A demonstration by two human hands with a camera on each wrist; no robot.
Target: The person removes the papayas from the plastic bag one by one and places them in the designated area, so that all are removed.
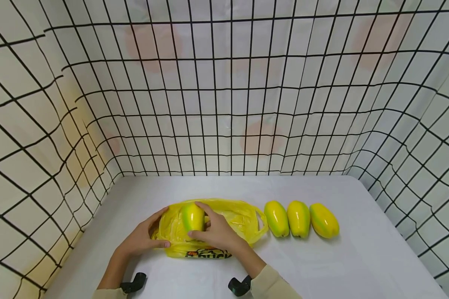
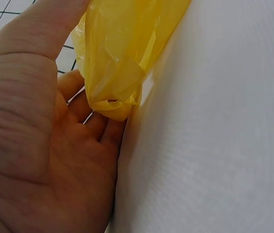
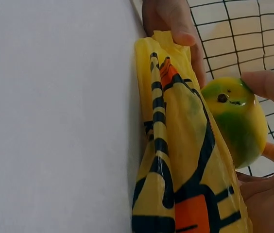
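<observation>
A yellow plastic bag [image 1: 243,216] with dark and orange print lies flat in front of me. My left hand [image 1: 142,236] holds the bag's left end, thumb on the near side and fingers on the far side. In the left wrist view, the bag's gathered corner [image 2: 115,92] sits between thumb and fingers. My right hand [image 1: 220,230] grips a glossy yellow-green mango-shaped fruit [image 1: 193,216] over the bag's left half. The right wrist view shows this fruit's green end with a dark stem spot, just behind the printed bag side [image 3: 176,145].
Several things share the white table [image 1: 321,270]: right of the bag stand three similar fruits in a row, the left fruit [image 1: 276,218], middle fruit [image 1: 298,219] and right fruit [image 1: 324,220]. A black grid net [image 1: 230,114] surrounds the back and sides.
</observation>
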